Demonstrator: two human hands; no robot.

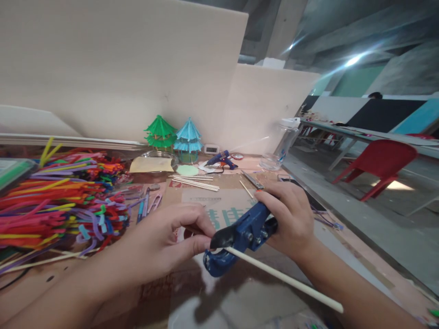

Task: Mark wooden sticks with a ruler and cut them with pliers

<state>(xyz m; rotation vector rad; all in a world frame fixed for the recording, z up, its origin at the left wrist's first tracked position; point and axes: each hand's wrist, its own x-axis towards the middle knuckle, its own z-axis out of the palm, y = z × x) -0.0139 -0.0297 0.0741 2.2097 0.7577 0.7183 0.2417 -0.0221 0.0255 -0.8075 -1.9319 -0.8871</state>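
Observation:
My right hand (pixel 291 217) is wrapped round the handles of a blue pipe cutter (pixel 247 233), held in front of me over the table. A pale, thin wooden stick (pixel 288 276) passes through the cutter's jaws and sticks out toward the lower right. At the jaws' left side, my left hand (pixel 181 233) pinches with thumb and forefinger where the stick's end comes out; the fingertips mostly cover that end. Behind the cutter, several cut wooden sticks (pixel 195 183) lie on the cardboard.
Bundles of coloured pipe cleaners (pixel 44 205) fill the left side. At the back stand a green pagoda-like model (pixel 160 132), a blue one (pixel 188 139), a glue gun (pixel 221 159) and a clear bottle (pixel 283 144). A phone (pixel 305 195) lies behind my right hand. A red chair (pixel 380 162) stands beyond.

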